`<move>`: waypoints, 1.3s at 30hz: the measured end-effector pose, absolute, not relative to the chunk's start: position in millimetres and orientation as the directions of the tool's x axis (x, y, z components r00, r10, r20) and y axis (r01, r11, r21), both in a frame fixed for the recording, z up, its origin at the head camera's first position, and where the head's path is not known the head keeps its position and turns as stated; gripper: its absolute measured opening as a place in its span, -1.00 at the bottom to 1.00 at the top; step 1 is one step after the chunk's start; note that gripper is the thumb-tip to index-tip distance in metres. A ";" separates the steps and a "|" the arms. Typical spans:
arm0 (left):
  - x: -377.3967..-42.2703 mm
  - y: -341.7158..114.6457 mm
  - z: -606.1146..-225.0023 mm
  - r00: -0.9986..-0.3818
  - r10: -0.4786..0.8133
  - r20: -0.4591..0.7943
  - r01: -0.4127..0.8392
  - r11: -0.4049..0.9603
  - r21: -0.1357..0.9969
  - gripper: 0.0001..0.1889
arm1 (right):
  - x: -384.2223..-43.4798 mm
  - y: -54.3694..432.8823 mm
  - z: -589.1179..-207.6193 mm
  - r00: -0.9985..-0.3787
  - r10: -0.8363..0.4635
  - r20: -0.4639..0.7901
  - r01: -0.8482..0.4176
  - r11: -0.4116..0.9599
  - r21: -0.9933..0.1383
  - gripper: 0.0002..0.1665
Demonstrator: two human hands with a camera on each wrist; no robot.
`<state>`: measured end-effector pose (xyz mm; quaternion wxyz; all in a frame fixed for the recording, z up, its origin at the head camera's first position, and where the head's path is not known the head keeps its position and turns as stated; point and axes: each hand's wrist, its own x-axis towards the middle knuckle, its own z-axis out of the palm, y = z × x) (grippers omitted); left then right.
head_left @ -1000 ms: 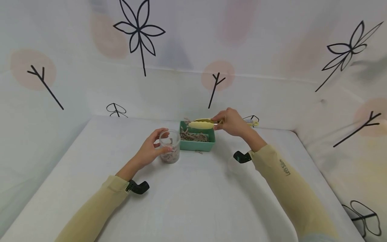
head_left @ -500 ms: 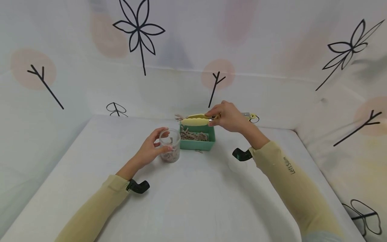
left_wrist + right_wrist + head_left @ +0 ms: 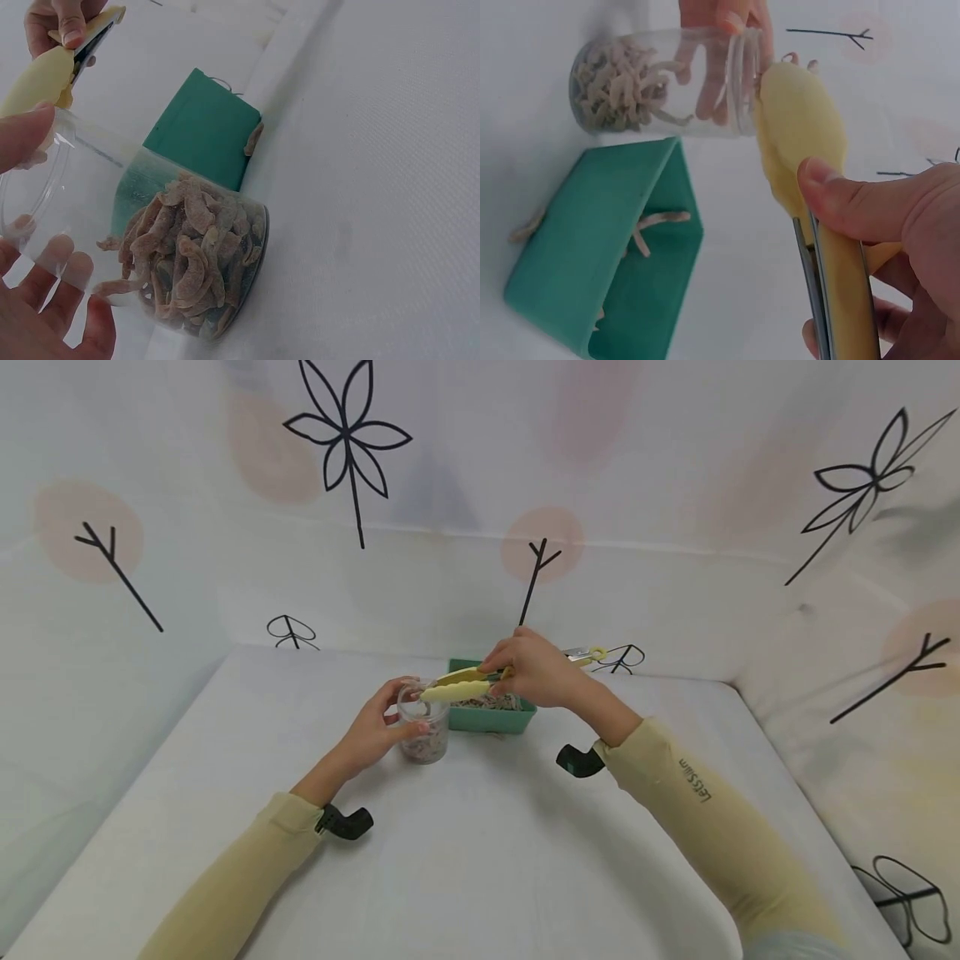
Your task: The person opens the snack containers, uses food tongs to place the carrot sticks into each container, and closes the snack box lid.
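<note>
My left hand (image 3: pixel 375 727) grips a clear plastic jar (image 3: pixel 424 727) that stands upright on the table, fingers and thumb round its upper part. Small brownish-grey curved strips (image 3: pixel 191 255) fill the jar's lower part. My right hand (image 3: pixel 536 668) holds yellow tongs (image 3: pixel 459 692) with scalloped heads, thumb on one arm of them. The tong heads are at the jar's mouth; in the right wrist view bits of strip (image 3: pixel 812 66) poke out past the tips. Just right of the jar sits a green rectangular tub (image 3: pixel 491 720) with more strips inside.
One loose strip (image 3: pixel 253 139) lies on the white table (image 3: pixel 465 860) against the tub's near side. White cloth walls (image 3: pixel 435 585) with plant drawings stand close behind and at both sides.
My right hand has carried the tongs, with strips between their heads, from above the green tub left and down to the jar's mouth. The left hand has kept the jar in place.
</note>
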<state>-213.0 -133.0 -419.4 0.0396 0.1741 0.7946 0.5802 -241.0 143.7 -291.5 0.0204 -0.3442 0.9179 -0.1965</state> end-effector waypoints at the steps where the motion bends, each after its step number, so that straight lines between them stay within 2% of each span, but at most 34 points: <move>1: -213.2 -132.8 -419.2 -0.937 0.322 0.134 0.226 0.269 0.936 -0.22 | -240.4 142.9 -291.1 -0.761 -0.641 0.096 -0.626 0.688 -0.367 -0.58; 8: -200.7 -129.3 -398.3 -0.936 0.331 0.121 0.215 0.267 0.939 -0.23 | -237.3 139.0 -285.6 -0.757 -0.650 0.073 -0.637 0.707 -0.307 -0.54; 14: -191.3 -127.3 -385.5 -0.934 0.334 0.124 0.220 0.266 0.938 -0.25 | -236.9 140.2 -284.9 -0.770 -0.635 0.057 -0.619 0.723 -0.306 -0.46; 25: -212.7 -131.0 -418.9 -0.937 0.321 0.136 0.228 0.269 0.936 -0.20 | -254.4 170.0 -296.7 -0.836 -0.544 0.067 -0.534 0.780 -0.326 -0.35; 32: -212.8 -133.3 -422.8 -0.928 0.330 0.172 0.266 0.264 0.927 -0.23 | -270.2 179.2 -318.2 -0.864 -0.502 -0.037 -0.481 0.845 -0.233 -0.29; 39: -211.0 -134.2 -420.9 -0.926 0.332 0.179 0.274 0.265 0.924 -0.24 | -285.5 173.8 -334.5 -0.852 -0.495 -0.173 -0.474 0.868 -0.149 -0.31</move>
